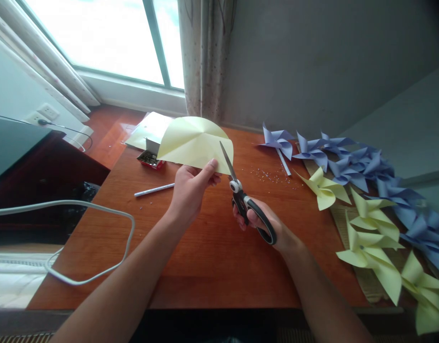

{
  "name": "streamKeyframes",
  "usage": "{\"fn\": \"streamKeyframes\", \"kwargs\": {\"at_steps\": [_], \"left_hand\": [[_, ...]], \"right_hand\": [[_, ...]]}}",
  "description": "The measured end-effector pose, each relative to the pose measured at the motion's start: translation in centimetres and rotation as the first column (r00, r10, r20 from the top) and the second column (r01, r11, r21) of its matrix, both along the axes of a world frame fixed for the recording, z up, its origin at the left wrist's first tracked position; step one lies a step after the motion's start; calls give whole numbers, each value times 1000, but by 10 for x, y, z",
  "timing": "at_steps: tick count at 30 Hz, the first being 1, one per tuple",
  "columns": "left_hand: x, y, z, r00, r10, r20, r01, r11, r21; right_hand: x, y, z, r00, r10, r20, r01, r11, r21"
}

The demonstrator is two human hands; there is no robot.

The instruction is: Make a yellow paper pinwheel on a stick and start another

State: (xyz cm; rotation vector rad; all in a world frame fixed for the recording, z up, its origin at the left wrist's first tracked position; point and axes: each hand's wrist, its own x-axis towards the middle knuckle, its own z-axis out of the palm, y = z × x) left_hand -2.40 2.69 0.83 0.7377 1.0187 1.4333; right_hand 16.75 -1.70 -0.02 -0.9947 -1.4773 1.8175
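A sheet of pale yellow paper (195, 143) is held up above the wooden table (205, 257), pinched at its lower edge by the left hand (190, 188), thumb on the near face and fingers tucked behind. Creases are seen fanning out across the sheet from a point near its middle. The black-handled scissors (246, 202) are gripped by the right hand (265, 221), fingers passed through the loops, and the blades are set against the paper's right edge, pointed up and away. Whether the blades are parted or closed cannot be made out.

Behind the paper, a small open box (151, 158) of tiny metal pieces is seen on the table, with more pale sheets (148, 128) stacked beside it. A white stick (154, 190) is laid just left of the left hand. Small specks are scattered over the table to the right of the scissors. Further right, blue pinwheels (348, 162) are ranged in a row along the wall side, and yellow pinwheels (369, 228) are laid nearer the table's edge. A white cable (97, 238) is looped over the table's left corner.
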Motion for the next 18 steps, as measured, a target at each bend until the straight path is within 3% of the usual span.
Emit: {"fn": "streamKeyframes", "kwargs": {"at_steps": [18], "left_hand": [[0,0,1,1000,7,2,-7,1000,-2]], "right_hand": [[0,-1,0,1000,7,19,-7,1000,-2]]}}
